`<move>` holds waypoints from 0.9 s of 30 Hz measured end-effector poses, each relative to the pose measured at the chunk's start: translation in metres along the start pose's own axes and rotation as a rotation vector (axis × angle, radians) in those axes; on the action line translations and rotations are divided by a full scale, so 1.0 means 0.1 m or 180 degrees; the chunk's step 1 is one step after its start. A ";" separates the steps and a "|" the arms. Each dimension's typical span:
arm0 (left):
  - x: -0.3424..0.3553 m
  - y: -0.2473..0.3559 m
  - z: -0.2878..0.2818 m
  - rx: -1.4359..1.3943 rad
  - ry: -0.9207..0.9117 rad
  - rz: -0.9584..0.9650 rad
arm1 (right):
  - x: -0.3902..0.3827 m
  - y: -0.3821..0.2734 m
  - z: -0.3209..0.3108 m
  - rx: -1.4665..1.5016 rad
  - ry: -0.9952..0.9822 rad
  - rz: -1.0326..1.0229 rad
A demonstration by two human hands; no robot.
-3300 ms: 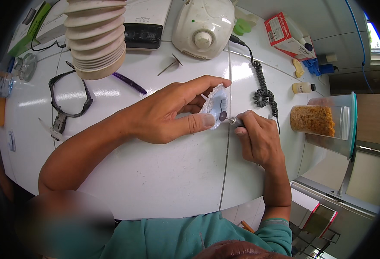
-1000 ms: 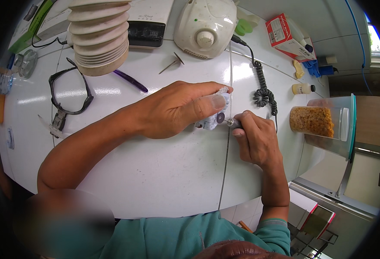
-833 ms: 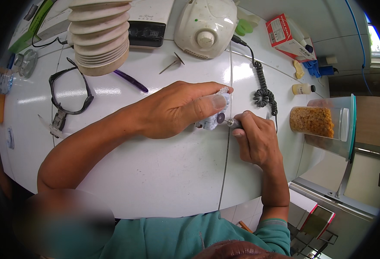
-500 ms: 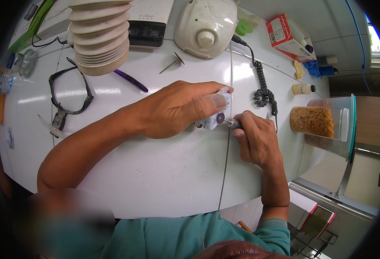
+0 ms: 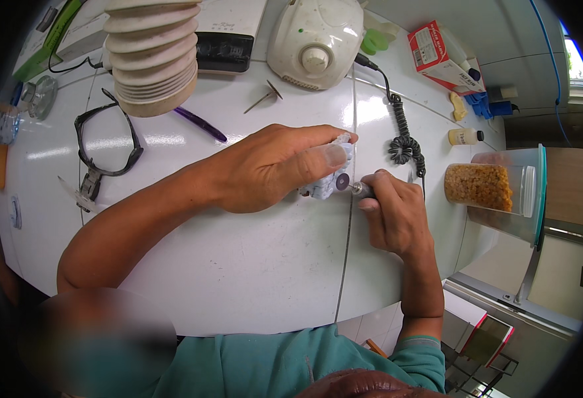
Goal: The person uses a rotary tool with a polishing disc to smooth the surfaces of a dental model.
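My left hand (image 5: 271,166) is closed around a pale bluish-white plaster-like lump (image 5: 321,189), thumb on top and index finger along its far side. Most of the lump is hidden by the fingers. In my right hand (image 5: 394,209) is a rotary handpiece (image 5: 363,190), gripped like a pen. A small dark disc (image 5: 342,181) sits on the handpiece's tip, right against or just beside the lump's right side; I cannot tell whether it touches. A loose disc on a metal shank (image 5: 273,91) lies on the table beyond my left hand.
A white ribbed hose (image 5: 152,60) hangs at the far left. Behind stands a cream control unit (image 5: 318,46) with a knob; a coiled black cord (image 5: 401,126) runs down the right. A purple pen (image 5: 200,124) and black frame (image 5: 106,171) lie left, a jar of amber pellets (image 5: 480,188) right.
The handpiece and its disc have shifted slightly right, and the disc's face shows rounder. My left hand and the lump are almost unmoved.
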State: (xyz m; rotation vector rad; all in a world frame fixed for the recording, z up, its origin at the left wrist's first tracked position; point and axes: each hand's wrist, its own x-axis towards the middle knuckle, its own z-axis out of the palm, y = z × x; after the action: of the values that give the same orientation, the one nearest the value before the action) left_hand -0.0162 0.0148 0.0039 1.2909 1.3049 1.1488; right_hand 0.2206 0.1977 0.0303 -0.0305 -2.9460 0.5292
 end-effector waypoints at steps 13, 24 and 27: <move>0.01 0.04 0.03 -0.0054 -0.0043 -0.0219 | 0.01 0.00 0.03 -0.0153 0.0066 -0.0174; 0.01 0.02 0.04 -0.0077 -0.0021 -0.0238 | 0.03 -0.03 0.05 -0.0167 0.0046 -0.0169; 0.01 0.03 0.04 -0.0083 -0.0030 -0.0218 | 0.03 -0.03 0.05 -0.0173 0.0039 -0.0166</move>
State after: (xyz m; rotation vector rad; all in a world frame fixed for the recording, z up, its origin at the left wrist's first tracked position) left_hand -0.0122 0.0155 0.0064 1.2223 1.3132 1.1072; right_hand 0.2170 0.1937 0.0269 0.0369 -2.9397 0.4403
